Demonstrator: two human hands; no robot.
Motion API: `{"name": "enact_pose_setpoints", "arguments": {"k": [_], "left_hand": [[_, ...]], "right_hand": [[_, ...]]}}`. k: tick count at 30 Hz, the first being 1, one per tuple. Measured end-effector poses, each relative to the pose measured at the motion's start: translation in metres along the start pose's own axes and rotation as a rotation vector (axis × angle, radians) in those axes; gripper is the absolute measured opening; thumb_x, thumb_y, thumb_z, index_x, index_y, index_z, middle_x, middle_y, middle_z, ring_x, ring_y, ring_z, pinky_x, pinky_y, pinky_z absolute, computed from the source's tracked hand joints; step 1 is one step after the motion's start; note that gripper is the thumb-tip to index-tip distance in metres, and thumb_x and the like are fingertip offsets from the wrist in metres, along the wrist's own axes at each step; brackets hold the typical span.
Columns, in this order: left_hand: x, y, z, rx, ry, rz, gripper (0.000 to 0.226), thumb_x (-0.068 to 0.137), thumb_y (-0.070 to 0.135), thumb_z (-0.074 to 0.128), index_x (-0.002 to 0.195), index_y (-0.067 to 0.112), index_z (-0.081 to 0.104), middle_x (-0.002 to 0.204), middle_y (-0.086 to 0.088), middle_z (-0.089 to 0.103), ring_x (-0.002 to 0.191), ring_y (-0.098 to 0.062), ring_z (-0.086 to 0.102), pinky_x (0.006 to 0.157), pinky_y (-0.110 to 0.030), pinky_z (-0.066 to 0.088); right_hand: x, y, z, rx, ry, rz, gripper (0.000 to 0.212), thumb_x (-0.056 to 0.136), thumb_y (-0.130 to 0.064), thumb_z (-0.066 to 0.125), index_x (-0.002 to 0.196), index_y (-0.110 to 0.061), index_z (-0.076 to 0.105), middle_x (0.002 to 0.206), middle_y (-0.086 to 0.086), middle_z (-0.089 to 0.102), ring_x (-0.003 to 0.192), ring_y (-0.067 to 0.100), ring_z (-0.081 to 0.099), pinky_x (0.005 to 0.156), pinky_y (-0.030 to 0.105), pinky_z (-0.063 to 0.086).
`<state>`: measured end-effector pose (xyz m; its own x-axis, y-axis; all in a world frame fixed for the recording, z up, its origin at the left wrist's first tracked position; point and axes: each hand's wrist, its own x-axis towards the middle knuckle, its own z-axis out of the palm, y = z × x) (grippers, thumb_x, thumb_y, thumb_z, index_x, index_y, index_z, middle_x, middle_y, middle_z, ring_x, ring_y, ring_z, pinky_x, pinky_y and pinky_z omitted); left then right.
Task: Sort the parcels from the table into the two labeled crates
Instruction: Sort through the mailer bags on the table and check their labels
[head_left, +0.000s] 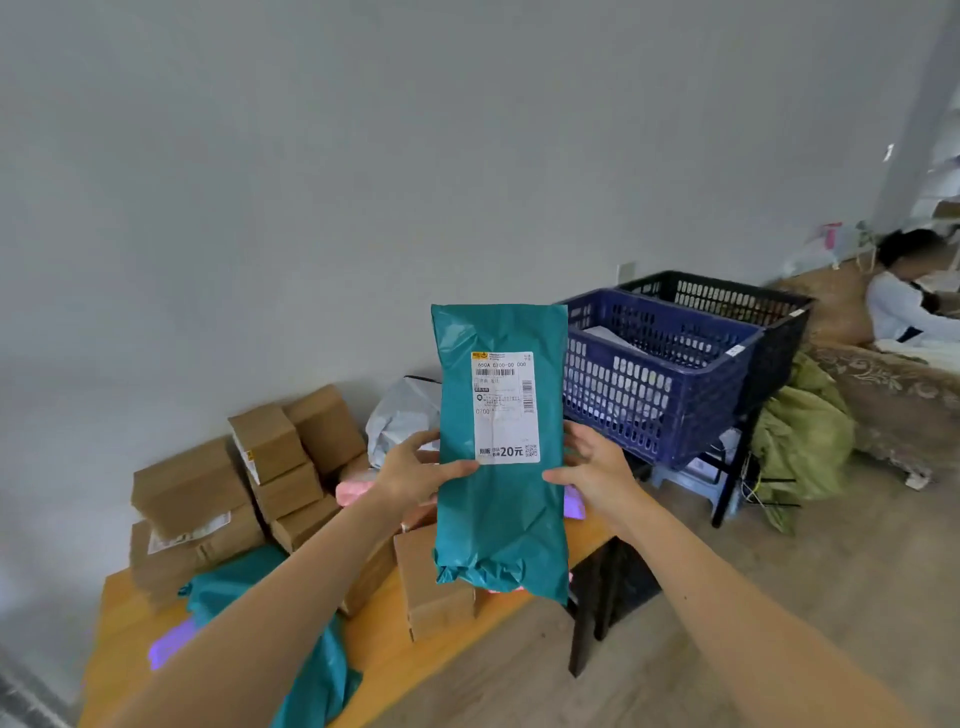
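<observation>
A teal parcel (501, 452) is held upright above the desk (384, 670) by both hands, left (415, 470) and right (597, 470), each grip closed on an edge, label turned toward the camera, probably to choose between the crates (660, 379).

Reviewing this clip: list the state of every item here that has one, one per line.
Teal parcel: held upright in the air, label facing the camera.
Left hand: gripping the parcel's left edge.
Right hand: gripping its right edge.
Blue crate: partly filled, pale parcels inside.
Black crate: contents hidden.
Cardboard boxes: stacked on the table, unsorted.
Second teal bag: lying on the table.
</observation>
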<state>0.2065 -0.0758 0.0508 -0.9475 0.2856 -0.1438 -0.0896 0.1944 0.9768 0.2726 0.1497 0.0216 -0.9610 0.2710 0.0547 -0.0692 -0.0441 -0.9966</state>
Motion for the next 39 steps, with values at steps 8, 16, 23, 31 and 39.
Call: {"name": "enact_pose_setpoints", "arguments": {"k": [8,16,23,31,39], "left_hand": [[0.012,0.010,0.160,0.006,-0.068,-0.038,0.063,0.070,0.016,0.086,0.126,0.005,0.058,0.113,-0.003,0.068,0.098,-0.022,0.068,0.081,-0.038,0.058],[0.028,0.024,0.290,0.052,-0.112,-0.023,0.070,0.069,0.023,0.087,0.127,0.011,0.050,0.094,0.011,0.058,0.074,-0.003,0.064,0.049,-0.018,0.051],[0.071,0.032,0.351,0.094,-0.153,-0.093,0.058,0.061,0.029,0.091,0.107,0.012,0.061,0.101,0.002,0.069,0.089,-0.019,0.071,0.077,-0.042,0.060],[0.140,0.050,0.410,0.111,-0.283,-0.078,0.058,0.067,0.029,0.088,0.115,0.011,0.061,0.108,-0.003,0.071,0.086,-0.020,0.073,0.072,-0.039,0.061],[0.243,0.084,0.464,0.052,-0.412,-0.104,0.052,0.071,0.027,0.085,0.113,0.013,0.056,0.094,0.001,0.075,0.078,-0.020,0.074,0.057,-0.031,0.059]], "right_hand": [[-0.012,-0.005,-0.156,0.003,0.100,0.007,0.063,0.073,0.020,0.067,0.114,-0.026,0.056,0.113,-0.009,0.065,0.102,0.008,0.062,0.076,0.026,0.055],[-0.014,-0.002,-0.284,-0.016,0.182,0.031,0.064,0.069,0.020,0.070,0.111,-0.027,0.059,0.109,-0.010,0.067,0.102,0.009,0.064,0.068,0.021,0.054],[0.004,-0.001,-0.344,-0.018,0.213,0.063,0.064,0.073,0.016,0.070,0.124,-0.021,0.053,0.113,-0.011,0.063,0.100,0.001,0.059,0.063,0.013,0.052],[0.057,0.001,-0.397,0.001,0.316,0.070,0.071,0.075,0.020,0.066,0.138,-0.006,0.045,0.127,0.008,0.056,0.105,0.015,0.057,0.066,0.015,0.052],[0.158,-0.015,-0.450,-0.043,0.423,0.094,0.077,0.075,0.017,0.069,0.143,-0.005,0.040,0.140,0.015,0.051,0.115,0.019,0.052,0.090,0.032,0.046]]}}
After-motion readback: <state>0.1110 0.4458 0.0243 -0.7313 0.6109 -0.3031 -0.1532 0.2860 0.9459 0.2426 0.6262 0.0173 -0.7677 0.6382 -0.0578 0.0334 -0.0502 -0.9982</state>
